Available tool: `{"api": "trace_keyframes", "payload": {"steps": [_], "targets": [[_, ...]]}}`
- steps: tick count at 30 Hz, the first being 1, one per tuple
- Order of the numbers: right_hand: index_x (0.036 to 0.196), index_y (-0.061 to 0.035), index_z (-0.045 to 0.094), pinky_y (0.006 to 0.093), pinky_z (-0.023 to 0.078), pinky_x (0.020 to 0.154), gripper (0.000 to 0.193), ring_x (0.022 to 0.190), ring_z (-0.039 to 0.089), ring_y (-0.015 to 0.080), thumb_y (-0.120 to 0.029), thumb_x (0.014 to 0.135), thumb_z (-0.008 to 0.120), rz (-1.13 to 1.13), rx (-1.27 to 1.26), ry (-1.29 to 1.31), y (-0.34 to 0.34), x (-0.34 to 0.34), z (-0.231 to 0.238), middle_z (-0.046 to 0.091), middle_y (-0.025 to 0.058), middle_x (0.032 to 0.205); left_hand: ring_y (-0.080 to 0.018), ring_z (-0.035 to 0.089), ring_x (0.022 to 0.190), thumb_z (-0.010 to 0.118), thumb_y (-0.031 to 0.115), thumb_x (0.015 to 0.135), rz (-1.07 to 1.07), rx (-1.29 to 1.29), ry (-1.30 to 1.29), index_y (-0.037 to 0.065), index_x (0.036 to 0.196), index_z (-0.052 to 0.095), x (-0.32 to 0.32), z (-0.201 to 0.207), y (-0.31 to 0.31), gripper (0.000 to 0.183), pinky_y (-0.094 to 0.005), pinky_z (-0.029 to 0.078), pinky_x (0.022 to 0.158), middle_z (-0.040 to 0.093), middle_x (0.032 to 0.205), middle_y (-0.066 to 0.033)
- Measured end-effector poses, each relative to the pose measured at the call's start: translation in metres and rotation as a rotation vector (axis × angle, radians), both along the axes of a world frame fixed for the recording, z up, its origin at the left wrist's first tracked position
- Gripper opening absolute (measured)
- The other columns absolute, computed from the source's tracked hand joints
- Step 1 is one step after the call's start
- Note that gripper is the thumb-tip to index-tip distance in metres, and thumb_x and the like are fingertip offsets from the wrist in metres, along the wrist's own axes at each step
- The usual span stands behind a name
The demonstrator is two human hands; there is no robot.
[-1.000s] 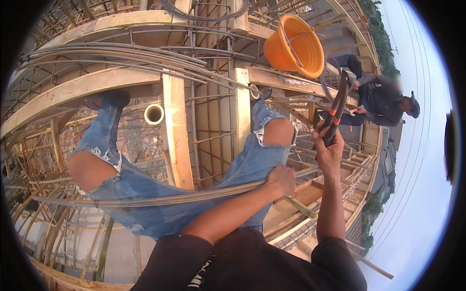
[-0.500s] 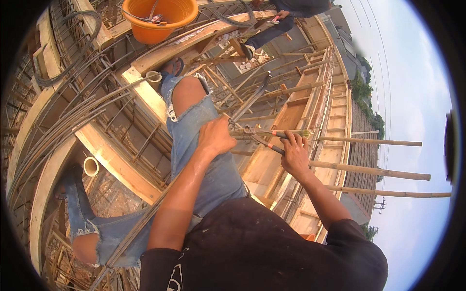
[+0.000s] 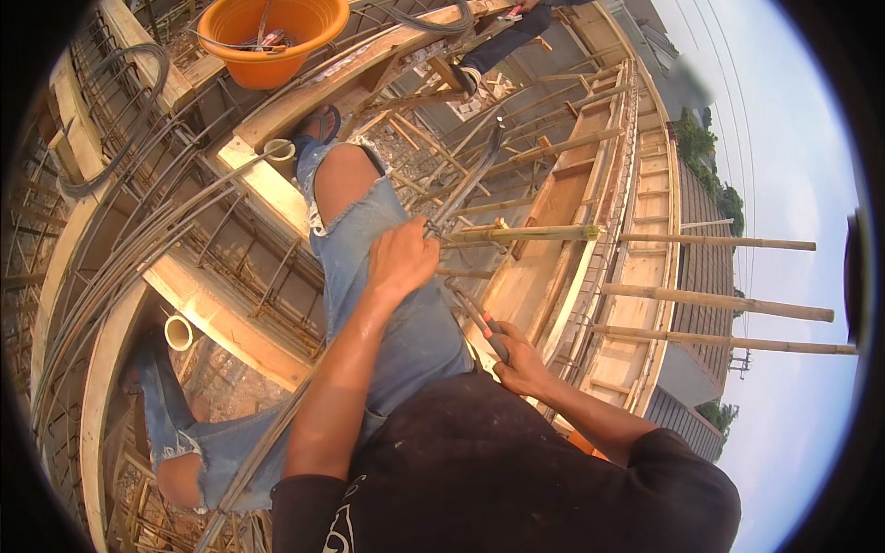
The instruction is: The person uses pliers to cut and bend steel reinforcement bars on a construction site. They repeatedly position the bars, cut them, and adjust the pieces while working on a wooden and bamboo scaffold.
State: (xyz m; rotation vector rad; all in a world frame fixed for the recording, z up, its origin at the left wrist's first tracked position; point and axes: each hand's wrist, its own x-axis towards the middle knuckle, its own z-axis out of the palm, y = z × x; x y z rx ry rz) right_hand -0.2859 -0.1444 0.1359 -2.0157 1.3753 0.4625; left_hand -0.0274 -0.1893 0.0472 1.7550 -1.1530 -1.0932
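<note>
My left hand (image 3: 404, 263) is closed around a bundle of thin metal rods (image 3: 475, 180) above my bent knee. The rods reach out beyond the fist; a similar bundle (image 3: 253, 447) runs along my left forearm, and the arm hides whether they join. In my right hand (image 3: 521, 362), near my waist, is a pair of pincers (image 3: 476, 308) with orange and black handles. Its handles are drawn together, and its head points toward the left hand without touching it. Torn blue jeans (image 3: 392, 304) cover my legs beneath both hands.
An orange bucket (image 3: 274, 74) with tools inside stands at the far left. Wooden formwork beams (image 3: 226, 318) and steel bars (image 3: 138, 240) surround my legs. Bamboo poles (image 3: 728, 302) stick out at right. Another person's leg (image 3: 507, 46) shows at the top. Below the beams lies a drop.
My right hand has drawn the pincers away from the left fist, down toward my waist, and their spread handles have come together. The left hand still grips the rods.
</note>
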Motion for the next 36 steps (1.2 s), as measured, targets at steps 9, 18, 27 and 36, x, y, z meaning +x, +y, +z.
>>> {"api": "trace_keyframes", "payload": {"steps": [9,18,27,36], "targets": [[0.134,0.0006,0.046,0.0424,0.031,0.111,0.064,0.137,0.03,0.0419,-0.003,0.07,0.052,-0.126,-0.007,-0.091,-0.022,0.033,-0.037,0.027,0.0249,0.149,-0.0411,0.058,0.107,0.049,0.019,0.08,0.028,-0.009,-0.006,0.001,0.12,0.06,0.002,0.004,0.001,0.045,-0.0457,0.043,0.094,0.062,0.111,-0.0258],[0.136,0.0007,0.043,0.0423,0.026,0.113,0.067,0.139,0.026,0.0411,-0.003,0.069,0.052,-0.148,0.013,-0.198,-0.012,0.023,-0.048,0.024,0.0243,0.151,-0.0419,0.058,0.106,0.05,0.019,0.08,0.025,0.003,-0.031,0.002,0.119,0.061,0.0,0.004,0.002,0.044,-0.0466,0.044,0.093,0.063,0.11,-0.0258],[0.138,-0.0047,0.043,0.0471,0.025,0.113,0.067,0.138,0.025,0.0449,-0.007,0.072,0.056,-0.122,-0.071,-0.162,-0.016,0.026,-0.06,0.023,0.0262,0.15,-0.042,0.06,0.099,0.049,0.016,0.08,0.026,-0.029,-0.093,-0.003,0.114,0.061,-0.002,0.004,0.002,0.041,-0.0482,0.045,0.09,0.063,0.107,-0.0262],[0.139,-0.0017,0.041,0.0484,0.024,0.113,0.07,0.137,0.024,0.0441,-0.006,0.071,0.057,-0.088,-0.13,-0.196,-0.007,0.02,-0.064,0.024,0.0255,0.149,-0.0424,0.06,0.101,0.049,0.018,0.08,0.032,0.003,-0.087,0.0,0.117,0.061,-0.003,0.004,0.001,0.043,-0.0479,0.045,0.09,0.064,0.105,-0.0258]]}}
